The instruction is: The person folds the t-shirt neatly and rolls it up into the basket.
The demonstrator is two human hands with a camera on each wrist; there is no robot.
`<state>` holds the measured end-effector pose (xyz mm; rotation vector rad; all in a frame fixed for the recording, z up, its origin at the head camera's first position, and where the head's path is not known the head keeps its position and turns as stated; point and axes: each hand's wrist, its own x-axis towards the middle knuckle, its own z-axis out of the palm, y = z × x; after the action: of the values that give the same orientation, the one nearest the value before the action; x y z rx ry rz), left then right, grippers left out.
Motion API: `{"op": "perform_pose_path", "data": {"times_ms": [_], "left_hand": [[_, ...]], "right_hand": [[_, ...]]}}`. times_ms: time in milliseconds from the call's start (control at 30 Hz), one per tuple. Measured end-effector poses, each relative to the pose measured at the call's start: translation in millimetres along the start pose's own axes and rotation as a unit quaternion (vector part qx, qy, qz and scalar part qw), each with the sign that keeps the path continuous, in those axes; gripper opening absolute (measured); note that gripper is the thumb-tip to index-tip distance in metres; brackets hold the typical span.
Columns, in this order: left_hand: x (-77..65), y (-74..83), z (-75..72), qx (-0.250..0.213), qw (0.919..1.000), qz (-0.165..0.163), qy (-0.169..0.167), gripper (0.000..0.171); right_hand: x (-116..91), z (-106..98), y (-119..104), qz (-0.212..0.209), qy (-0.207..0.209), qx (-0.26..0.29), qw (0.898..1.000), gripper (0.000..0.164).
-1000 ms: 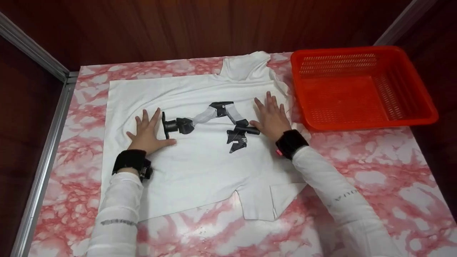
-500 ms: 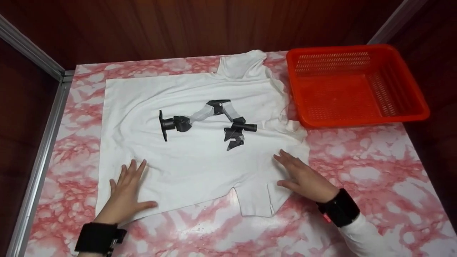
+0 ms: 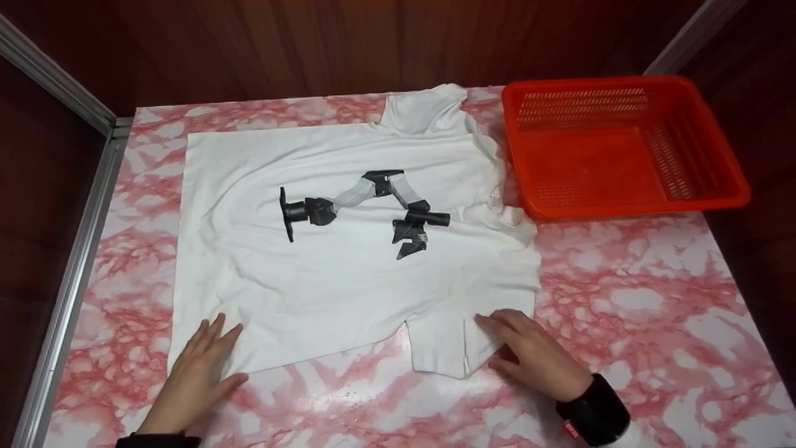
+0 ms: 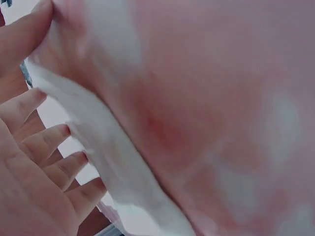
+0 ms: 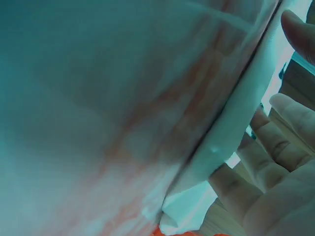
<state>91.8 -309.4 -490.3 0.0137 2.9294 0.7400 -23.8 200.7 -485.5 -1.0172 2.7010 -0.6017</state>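
A white T-shirt (image 3: 323, 280) lies spread on its side across the table, its hem to the left and its collar to the right. On its chest is a printed black and grey mechanical arm (image 3: 384, 184). My left hand (image 3: 200, 372) is at the near hem corner, fingers spread and extended over the cloth. By the near sleeve (image 3: 438, 345) is my right hand (image 3: 540, 358), its fingertips over the sleeve's edge and its fingers slightly bent. In both wrist views the fingers reach towards the shirt's edge with nothing pinched between them. Soft wrinkles run through the cloth.
A red plastic basket (image 3: 678, 152) with slotted walls stands at the back right, close to the collar. The table (image 3: 628, 298) has a pink and white marbled top. Dark brown panels (image 3: 311, 50) rise behind it, with a metal rail (image 3: 68, 280) along the left.
Both hands have slid from the middle of the shirt towards its near edge, the left to the hem corner and the right to the near sleeve. The shirt's outline stays nearly the same.
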Motion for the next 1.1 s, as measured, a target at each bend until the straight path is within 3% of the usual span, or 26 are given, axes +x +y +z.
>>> {"op": "perform_pose_path", "data": {"times_ms": [233, 433, 700, 867, 1100], "left_hand": [[-16.1, -7.9, -1.8, 0.011, 0.9991, 0.007, 0.041, 0.061], [-26.8, -14.8, 0.5, 0.041, 0.996, 0.006, 0.08, 0.053], [-43.0, -23.6, -1.2, 0.078, 0.982, 0.009, 0.172, 0.037], [-49.7, -26.8, -5.4, 0.086, 0.9793, -0.008, 0.183, 0.03], [-59.5, -30.0, -14.6, 0.089, 0.98, -0.048, 0.171, 0.031]], "right_hand": [[-9.8, 10.0, -2.0, -0.033, 0.029, -0.019, 0.999, 0.062], [-16.3, 11.8, -2.9, -0.06, 0.036, -0.005, 0.998, 0.026], [-30.6, 7.3, -6.5, -0.061, 0.047, 0.061, 0.995, 0.024], [-40.0, -0.5, -7.7, -0.109, 0.083, 0.124, 0.983, 0.029], [-49.5, -13.0, -10.4, -0.121, 0.089, 0.147, 0.978, 0.031]]}}
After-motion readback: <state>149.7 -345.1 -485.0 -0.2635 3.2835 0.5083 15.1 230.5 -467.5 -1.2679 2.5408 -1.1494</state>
